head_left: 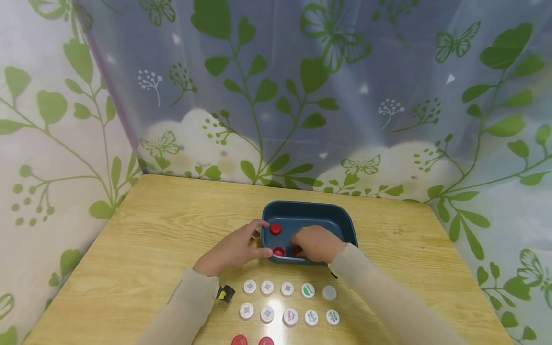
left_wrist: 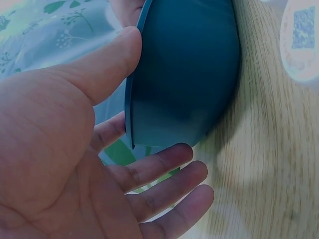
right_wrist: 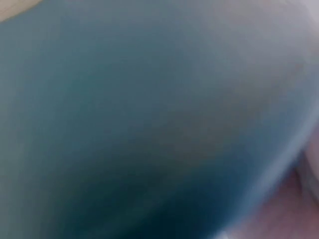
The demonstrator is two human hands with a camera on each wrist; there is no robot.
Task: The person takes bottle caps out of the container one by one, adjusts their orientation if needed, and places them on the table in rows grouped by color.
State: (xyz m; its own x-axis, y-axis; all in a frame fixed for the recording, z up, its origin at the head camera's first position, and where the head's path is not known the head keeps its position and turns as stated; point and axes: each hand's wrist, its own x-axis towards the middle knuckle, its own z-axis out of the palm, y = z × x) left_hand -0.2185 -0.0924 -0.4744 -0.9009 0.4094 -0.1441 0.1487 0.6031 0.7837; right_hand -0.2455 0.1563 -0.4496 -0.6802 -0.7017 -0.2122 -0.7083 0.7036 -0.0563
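A dark blue rectangular tray (head_left: 310, 207) stands toward the back of the table. My left hand (head_left: 235, 247) is at its left end, thumb on the front rim and index finger at the left rim; in the left wrist view the other fingers (left_wrist: 172, 167) extend beside the outer wall. My right hand (head_left: 320, 243) reaches down inside and pinches a red bottle cap (head_left: 297, 251), mostly hidden by the fingers. Left of it in the tray lie a second red cap (head_left: 278, 251) and a third red cap (head_left: 275, 229). The right wrist view is blurred, mostly blue tray wall (right_wrist: 149, 99).
In front of the tray, white bottle caps (head_left: 267, 287) with printed tops lie in two rows. Nearer the bottom edge are two more red caps (head_left: 239, 340). Patterned curtains (head_left: 276, 96) hang behind and at both sides of the wooden table (head_left: 172, 215).
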